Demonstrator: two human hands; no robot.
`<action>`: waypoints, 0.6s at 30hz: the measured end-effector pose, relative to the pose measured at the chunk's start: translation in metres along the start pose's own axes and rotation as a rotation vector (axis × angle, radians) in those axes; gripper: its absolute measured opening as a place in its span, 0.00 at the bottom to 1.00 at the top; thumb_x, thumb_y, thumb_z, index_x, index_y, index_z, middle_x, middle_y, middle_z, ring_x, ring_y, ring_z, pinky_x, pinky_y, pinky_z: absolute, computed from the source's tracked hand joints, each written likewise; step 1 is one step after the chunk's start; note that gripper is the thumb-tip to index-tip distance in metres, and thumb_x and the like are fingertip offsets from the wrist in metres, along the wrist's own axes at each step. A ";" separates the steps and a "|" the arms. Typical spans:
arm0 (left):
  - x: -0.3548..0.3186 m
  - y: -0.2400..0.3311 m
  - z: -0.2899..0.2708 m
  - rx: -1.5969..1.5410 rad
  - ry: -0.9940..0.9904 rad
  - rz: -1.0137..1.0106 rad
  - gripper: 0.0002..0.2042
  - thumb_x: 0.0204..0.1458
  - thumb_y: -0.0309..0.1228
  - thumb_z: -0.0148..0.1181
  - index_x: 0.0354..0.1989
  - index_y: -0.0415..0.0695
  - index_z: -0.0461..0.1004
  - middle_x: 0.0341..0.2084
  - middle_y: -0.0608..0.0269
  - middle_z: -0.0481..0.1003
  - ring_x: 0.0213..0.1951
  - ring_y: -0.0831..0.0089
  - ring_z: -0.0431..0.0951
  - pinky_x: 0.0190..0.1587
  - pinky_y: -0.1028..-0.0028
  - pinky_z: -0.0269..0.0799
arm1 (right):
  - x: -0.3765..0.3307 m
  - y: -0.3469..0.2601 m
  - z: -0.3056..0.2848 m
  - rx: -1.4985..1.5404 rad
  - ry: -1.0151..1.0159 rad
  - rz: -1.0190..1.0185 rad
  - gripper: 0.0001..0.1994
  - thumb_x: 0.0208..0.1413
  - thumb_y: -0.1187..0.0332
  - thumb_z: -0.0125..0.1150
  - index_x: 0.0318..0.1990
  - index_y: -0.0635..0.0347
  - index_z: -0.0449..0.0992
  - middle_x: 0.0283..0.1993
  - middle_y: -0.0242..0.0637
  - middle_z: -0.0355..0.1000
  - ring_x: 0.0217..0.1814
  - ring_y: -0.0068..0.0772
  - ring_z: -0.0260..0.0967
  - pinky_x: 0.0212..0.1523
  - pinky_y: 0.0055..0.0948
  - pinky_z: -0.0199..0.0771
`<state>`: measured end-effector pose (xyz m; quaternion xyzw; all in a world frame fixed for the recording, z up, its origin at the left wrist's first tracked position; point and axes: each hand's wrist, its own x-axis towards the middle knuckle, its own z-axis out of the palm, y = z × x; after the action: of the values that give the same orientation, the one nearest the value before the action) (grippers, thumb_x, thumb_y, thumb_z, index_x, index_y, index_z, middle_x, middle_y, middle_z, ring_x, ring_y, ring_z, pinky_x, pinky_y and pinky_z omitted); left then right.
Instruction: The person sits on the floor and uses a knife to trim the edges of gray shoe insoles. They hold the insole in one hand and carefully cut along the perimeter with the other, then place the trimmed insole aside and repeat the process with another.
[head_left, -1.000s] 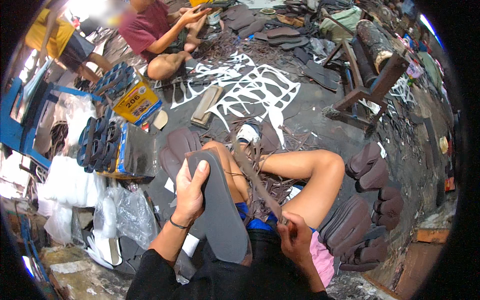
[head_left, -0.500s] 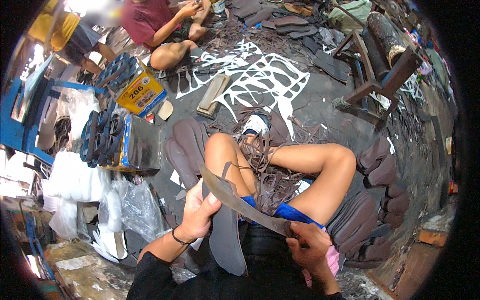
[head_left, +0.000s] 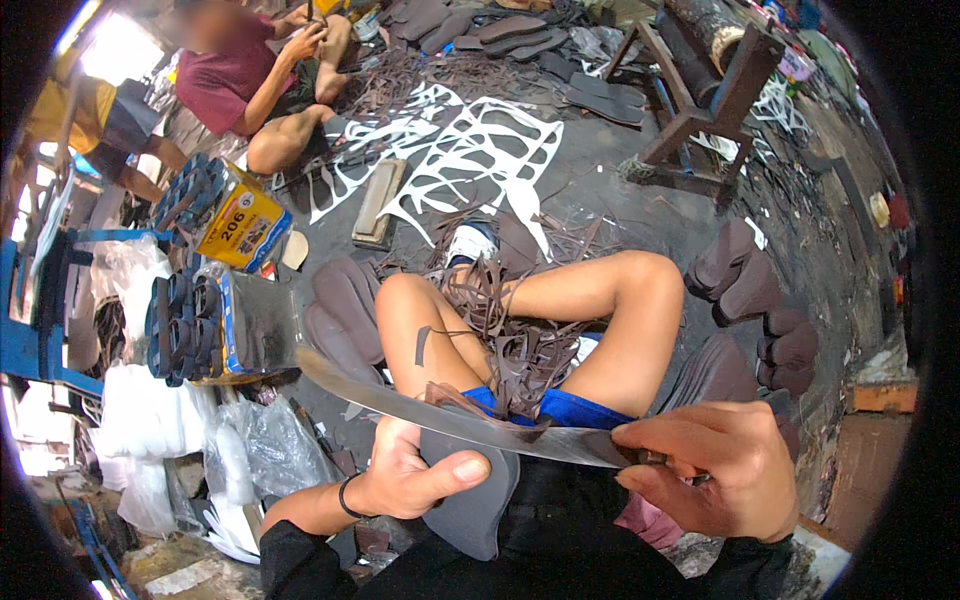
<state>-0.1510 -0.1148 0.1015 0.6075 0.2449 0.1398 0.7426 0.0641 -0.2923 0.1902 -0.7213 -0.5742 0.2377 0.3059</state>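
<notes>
My left hand point(head_left: 400, 478) is closed round a dark grey sandal sole point(head_left: 470, 515), the thumb lying on its face. In my right hand point(head_left: 725, 465) is the butt end of a long knife point(head_left: 560, 442) with a curved metal blade, pinched between thumb and fingers. The blade spans from right to left across the upper part of the sole, its tip beyond my left hand. A thin brownish sliver shows at the far side of the blade. Dark trimmed strips point(head_left: 540, 365) are heaped between my bent legs.
Sole stacks lie left point(head_left: 335, 290) and right point(head_left: 735, 270) of my legs. Ahead are a block in a wooden holder point(head_left: 378, 205), a white cut-out sheet point(head_left: 530, 190) and a metal stand point(head_left: 690, 125). Tins with sandals point(head_left: 240, 220) stand left; two people are beyond.
The knife has turned flatter and its tip has swung left. My right hand has moved up and to the right. The sole has tilted in my left hand, and the view has shifted.
</notes>
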 end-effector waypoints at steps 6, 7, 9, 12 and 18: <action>0.005 0.004 0.017 -0.021 -0.137 0.054 0.19 0.52 0.34 0.71 0.45 0.34 0.73 0.35 0.61 0.79 0.37 0.77 0.77 0.42 0.75 0.72 | 0.024 -0.003 -0.021 0.111 -0.169 -0.030 0.13 0.49 0.70 0.73 0.43 0.60 0.81 0.22 0.38 0.74 0.17 0.31 0.71 0.21 0.27 0.68; 0.007 0.005 0.020 -0.012 -0.163 0.043 0.19 0.52 0.34 0.71 0.46 0.34 0.73 0.35 0.60 0.79 0.38 0.76 0.77 0.42 0.75 0.72 | 0.024 -0.004 -0.023 0.105 -0.162 -0.024 0.14 0.49 0.69 0.73 0.44 0.60 0.80 0.22 0.38 0.74 0.17 0.30 0.71 0.21 0.27 0.69; 0.014 0.011 0.025 0.091 -0.229 0.118 0.19 0.52 0.34 0.70 0.47 0.34 0.74 0.37 0.59 0.79 0.40 0.75 0.77 0.44 0.74 0.72 | 0.033 0.006 -0.021 0.129 -0.158 -0.061 0.17 0.52 0.68 0.71 0.48 0.62 0.78 0.24 0.40 0.75 0.22 0.30 0.73 0.25 0.27 0.70; 0.043 0.032 0.032 0.178 -0.318 0.100 0.20 0.51 0.33 0.72 0.49 0.34 0.76 0.41 0.58 0.79 0.44 0.71 0.77 0.50 0.69 0.71 | 0.044 0.039 -0.003 0.168 -0.053 -0.228 0.21 0.59 0.66 0.63 0.57 0.67 0.73 0.29 0.46 0.77 0.36 0.33 0.77 0.35 0.25 0.73; 0.125 0.038 0.001 0.617 -0.520 0.017 0.24 0.46 0.38 0.75 0.47 0.34 0.77 0.40 0.56 0.80 0.44 0.70 0.79 0.50 0.70 0.72 | 0.042 0.090 0.042 0.820 -0.075 0.008 0.22 0.68 0.64 0.53 0.67 0.60 0.66 0.44 0.33 0.76 0.40 0.18 0.70 0.39 0.20 0.71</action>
<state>-0.0419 -0.0442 0.1142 0.8191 0.0745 -0.0926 0.5612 0.1059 -0.2586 0.0972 -0.5326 -0.4401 0.4740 0.5459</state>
